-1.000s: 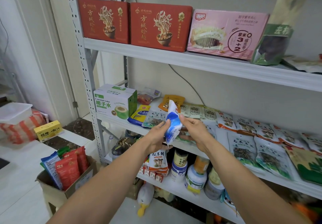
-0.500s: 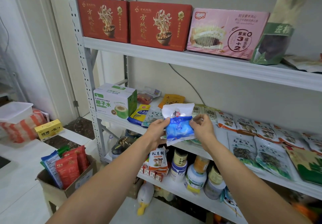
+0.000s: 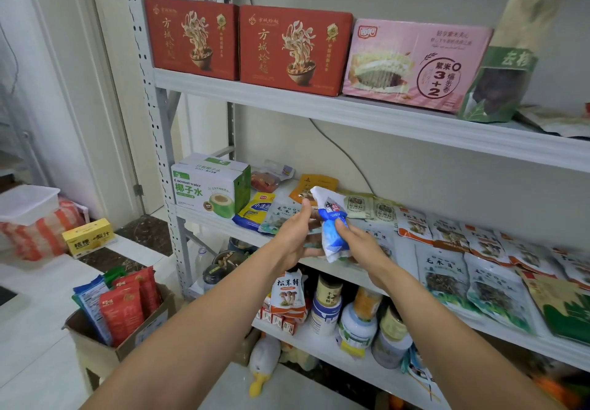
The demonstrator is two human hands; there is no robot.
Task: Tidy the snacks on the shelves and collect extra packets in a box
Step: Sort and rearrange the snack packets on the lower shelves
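A blue-and-white snack packet (image 3: 332, 237) stands on edge in front of the middle shelf (image 3: 322, 266). My right hand (image 3: 360, 247) grips it round its middle from the right. My left hand (image 3: 295, 239) holds it from the left, thumb up by the packet's white top and fingers under its lower end. Flat snack packets (image 3: 447, 269) lie in rows along that shelf. At lower left a cardboard box (image 3: 143, 330) on the floor holds red and blue packets (image 3: 121, 307) standing upright.
A coconut water carton (image 3: 207, 186) sits at the shelf's left end. Two red noodle boxes (image 3: 293, 49) and a pink box (image 3: 415, 65) line the top shelf. Jars and bottles (image 3: 357, 323) crowd the lower shelf. A yellow box (image 3: 89, 237) lies on the floor at left.
The packet, held flat and face-on between both hands half a second ago, is now turned edge-on and upright, and my right hand has moved down round its middle.
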